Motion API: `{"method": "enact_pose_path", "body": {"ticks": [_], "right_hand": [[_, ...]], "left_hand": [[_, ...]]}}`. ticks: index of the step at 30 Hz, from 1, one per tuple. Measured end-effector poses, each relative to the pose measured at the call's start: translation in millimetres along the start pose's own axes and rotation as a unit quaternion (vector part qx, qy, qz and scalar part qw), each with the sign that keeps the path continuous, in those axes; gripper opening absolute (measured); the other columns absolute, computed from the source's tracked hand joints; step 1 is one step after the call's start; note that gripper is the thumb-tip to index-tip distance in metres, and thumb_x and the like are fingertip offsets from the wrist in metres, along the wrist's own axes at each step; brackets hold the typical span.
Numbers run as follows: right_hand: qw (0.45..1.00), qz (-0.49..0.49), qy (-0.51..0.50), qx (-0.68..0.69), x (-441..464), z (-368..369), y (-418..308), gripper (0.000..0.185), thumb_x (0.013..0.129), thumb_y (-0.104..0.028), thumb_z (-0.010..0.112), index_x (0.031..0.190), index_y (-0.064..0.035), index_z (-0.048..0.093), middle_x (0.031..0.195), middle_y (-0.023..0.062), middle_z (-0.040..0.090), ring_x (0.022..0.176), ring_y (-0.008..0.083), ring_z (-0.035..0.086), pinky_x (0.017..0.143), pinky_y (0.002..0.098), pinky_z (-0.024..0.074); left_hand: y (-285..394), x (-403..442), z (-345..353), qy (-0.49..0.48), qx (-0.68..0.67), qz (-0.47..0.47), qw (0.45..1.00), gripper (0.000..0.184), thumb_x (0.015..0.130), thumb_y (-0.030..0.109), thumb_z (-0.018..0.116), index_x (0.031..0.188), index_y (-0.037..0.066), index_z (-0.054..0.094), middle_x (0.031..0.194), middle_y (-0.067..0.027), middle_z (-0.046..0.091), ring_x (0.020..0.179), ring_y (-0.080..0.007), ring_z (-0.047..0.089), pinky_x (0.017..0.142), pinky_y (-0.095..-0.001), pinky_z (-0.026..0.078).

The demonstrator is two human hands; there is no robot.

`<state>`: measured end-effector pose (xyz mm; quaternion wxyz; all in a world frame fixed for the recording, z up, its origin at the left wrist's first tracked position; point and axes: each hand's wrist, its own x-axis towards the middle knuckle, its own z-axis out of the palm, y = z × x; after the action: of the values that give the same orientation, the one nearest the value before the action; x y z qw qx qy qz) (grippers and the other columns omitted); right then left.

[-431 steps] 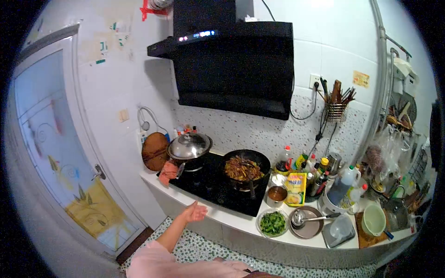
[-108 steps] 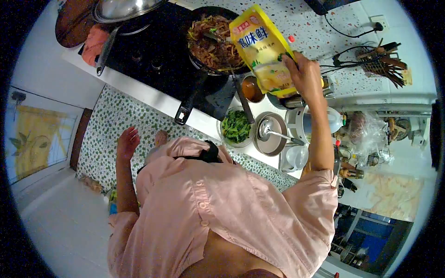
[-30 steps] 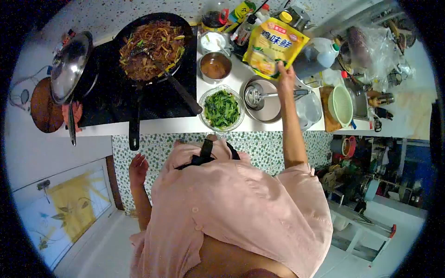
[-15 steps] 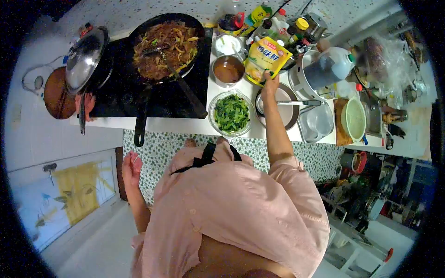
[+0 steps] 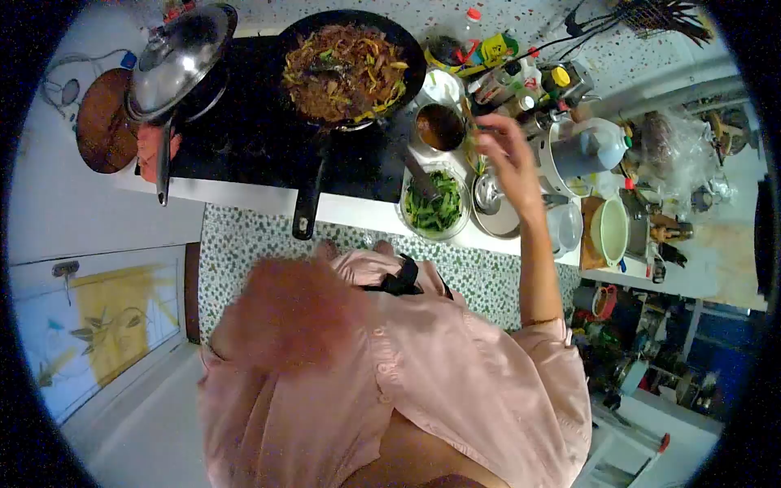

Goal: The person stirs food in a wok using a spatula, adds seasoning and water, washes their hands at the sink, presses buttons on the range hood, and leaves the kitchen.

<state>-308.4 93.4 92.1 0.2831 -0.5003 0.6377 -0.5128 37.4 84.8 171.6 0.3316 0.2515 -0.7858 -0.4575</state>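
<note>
My right hand (image 5: 511,163) is over the counter, fingers bent to the left around a thin yellow-brown strip, which looks like the seasoning packet (image 5: 471,122) seen edge-on. Just left of it stands a metal pot of brown liquid (image 5: 440,128). Below that is a glass bowl of chopped greens (image 5: 435,213), with a spatula handle (image 5: 421,177) reaching over its edge. A ladle (image 5: 487,195) rests in a bowl under my right wrist. My left hand (image 5: 297,313) is a pink blur close to the camera, in front of my shirt; its fingers are smeared.
A black wok (image 5: 411,49) of cooked meat and vegetables sits on the black stove (image 5: 244,154). To its left is a lidded pan (image 5: 183,65). Bottles (image 5: 560,77) line the wall. A large jug (image 5: 590,146) and a green basket (image 5: 610,230) stand to the right.
The yellow packet has turned from face-on to nearly edge-on by my right hand. My left hand has risen toward the camera. The whole view has shifted.
</note>
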Motion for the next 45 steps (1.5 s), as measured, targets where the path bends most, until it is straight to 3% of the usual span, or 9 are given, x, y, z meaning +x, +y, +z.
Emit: {"method": "enact_pose_path", "body": {"ticks": [9,13,19,26,30,33,36,41,45], "right_hand": [[0.885,-0.062,0.109,-0.449,1.1,-11.6,187.2,0.084,0.067,-0.016,0.073,0.131,0.0076,0.025,0.128,0.0282,0.036,0.117,0.0424,0.036,0.099,0.0427,0.0314],[0.932,0.115,0.113,-0.324,14.2,-18.8,222.7,0.054,0.080,-0.028,0.062,0.123,-0.0008,0.044,0.101,0.0223,0.055,0.095,0.0357,0.054,0.086,0.0391,0.0421],[0.952,0.129,0.242,-0.137,34.7,-83.4,318.5,0.033,0.087,-0.034,0.056,0.098,-0.0027,0.058,0.069,0.0027,0.057,0.061,0.0105,0.051,0.052,0.0280,0.0419],[0.944,0.201,0.220,0.140,31.8,-52.6,346.7,0.028,0.082,-0.019,0.063,0.102,-0.0024,0.055,0.079,0.0006,0.059,0.060,0.0103,0.051,0.051,0.0245,0.0403],[0.916,0.170,0.337,-0.135,16.3,-90.5,365.1,0.047,0.071,-0.013,0.069,0.111,0.0016,0.048,0.090,0.0073,0.058,0.074,0.0158,0.055,0.063,0.0253,0.0444],[0.941,0.074,0.328,0.016,-10.0,-52.5,190.7,0.033,0.082,-0.009,0.059,0.112,-0.0069,0.046,0.104,0.0052,0.051,0.089,0.0143,0.054,0.072,0.0263,0.0473],[0.989,0.091,0.014,0.113,-5.2,18.6,18.2,0.035,0.089,-0.018,0.053,0.121,-0.0073,0.042,0.114,0.0103,0.051,0.098,0.0170,0.056,0.077,0.0350,0.0518],[0.858,-0.209,-0.198,-0.425,10.3,79.6,-13.7,0.062,0.081,-0.014,0.059,0.133,-0.0040,0.028,0.113,0.0238,0.051,0.095,0.0366,0.057,0.076,0.0370,0.0496],[0.776,-0.088,-0.294,-0.551,67.1,39.3,-96.6,0.025,0.077,-0.011,0.051,0.096,0.0042,0.051,0.076,0.0231,0.060,0.073,0.0406,0.059,0.063,0.0468,0.0468]], "left_hand": [[62.8,14.5,-3.8,-0.186,-0.106,0.350,0.912,0.033,0.073,0.024,0.060,0.099,0.005,0.059,0.083,-0.0070,0.060,0.071,-0.0189,0.060,0.065,-0.0301,0.050],[37.2,21.0,-1.4,-0.126,0.008,0.374,0.919,0.048,0.070,0.017,0.059,0.115,0.000,0.051,0.097,-0.0098,0.062,0.084,-0.0231,0.062,0.073,-0.0318,0.051],[-61.3,-21.9,-25.2,0.030,-0.157,-0.087,0.983,0.024,0.090,0.020,0.052,0.103,0.001,0.058,0.070,-0.0036,0.057,0.060,-0.0095,0.051,0.056,-0.0228,0.043],[-127.0,-32.5,-10.4,0.193,-0.174,-0.208,0.943,0.022,0.091,0.019,0.050,0.105,0.003,0.056,0.070,-0.0021,0.053,0.057,-0.0081,0.048,0.052,-0.0214,0.040],[-146.4,-29.5,-8.2,0.211,-0.138,-0.253,0.934,0.026,0.092,0.025,0.048,0.107,0.005,0.056,0.086,-0.0041,0.057,0.064,-0.0082,0.052,0.057,-0.0227,0.046],[-167.6,-21.8,-4.3,0.184,-0.227,-0.316,0.902,0.031,0.092,0.030,0.047,0.108,0.005,0.056,0.095,-0.0067,0.059,0.074,-0.0121,0.058,0.061,-0.0274,0.052],[-160.5,-1.2,10.3,0.141,-0.347,-0.359,0.855,0.034,0.092,0.032,0.047,0.110,0.004,0.054,0.095,-0.0077,0.059,0.073,-0.0132,0.058,0.061,-0.0291,0.053],[-189.2,33.2,22.6,-0.019,-0.643,-0.326,0.693,0.037,0.090,0.030,0.051,0.112,0.001,0.049,0.088,-0.0067,0.057,0.067,-0.0136,0.055,0.055,-0.0278,0.050],[-198.6,40.4,35.5,-0.045,-0.770,-0.298,0.562,0.026,0.089,0.025,0.054,0.101,0.002,0.051,0.075,-0.0038,0.050,0.055,-0.0098,0.046,0.042,-0.0212,0.038]]}}
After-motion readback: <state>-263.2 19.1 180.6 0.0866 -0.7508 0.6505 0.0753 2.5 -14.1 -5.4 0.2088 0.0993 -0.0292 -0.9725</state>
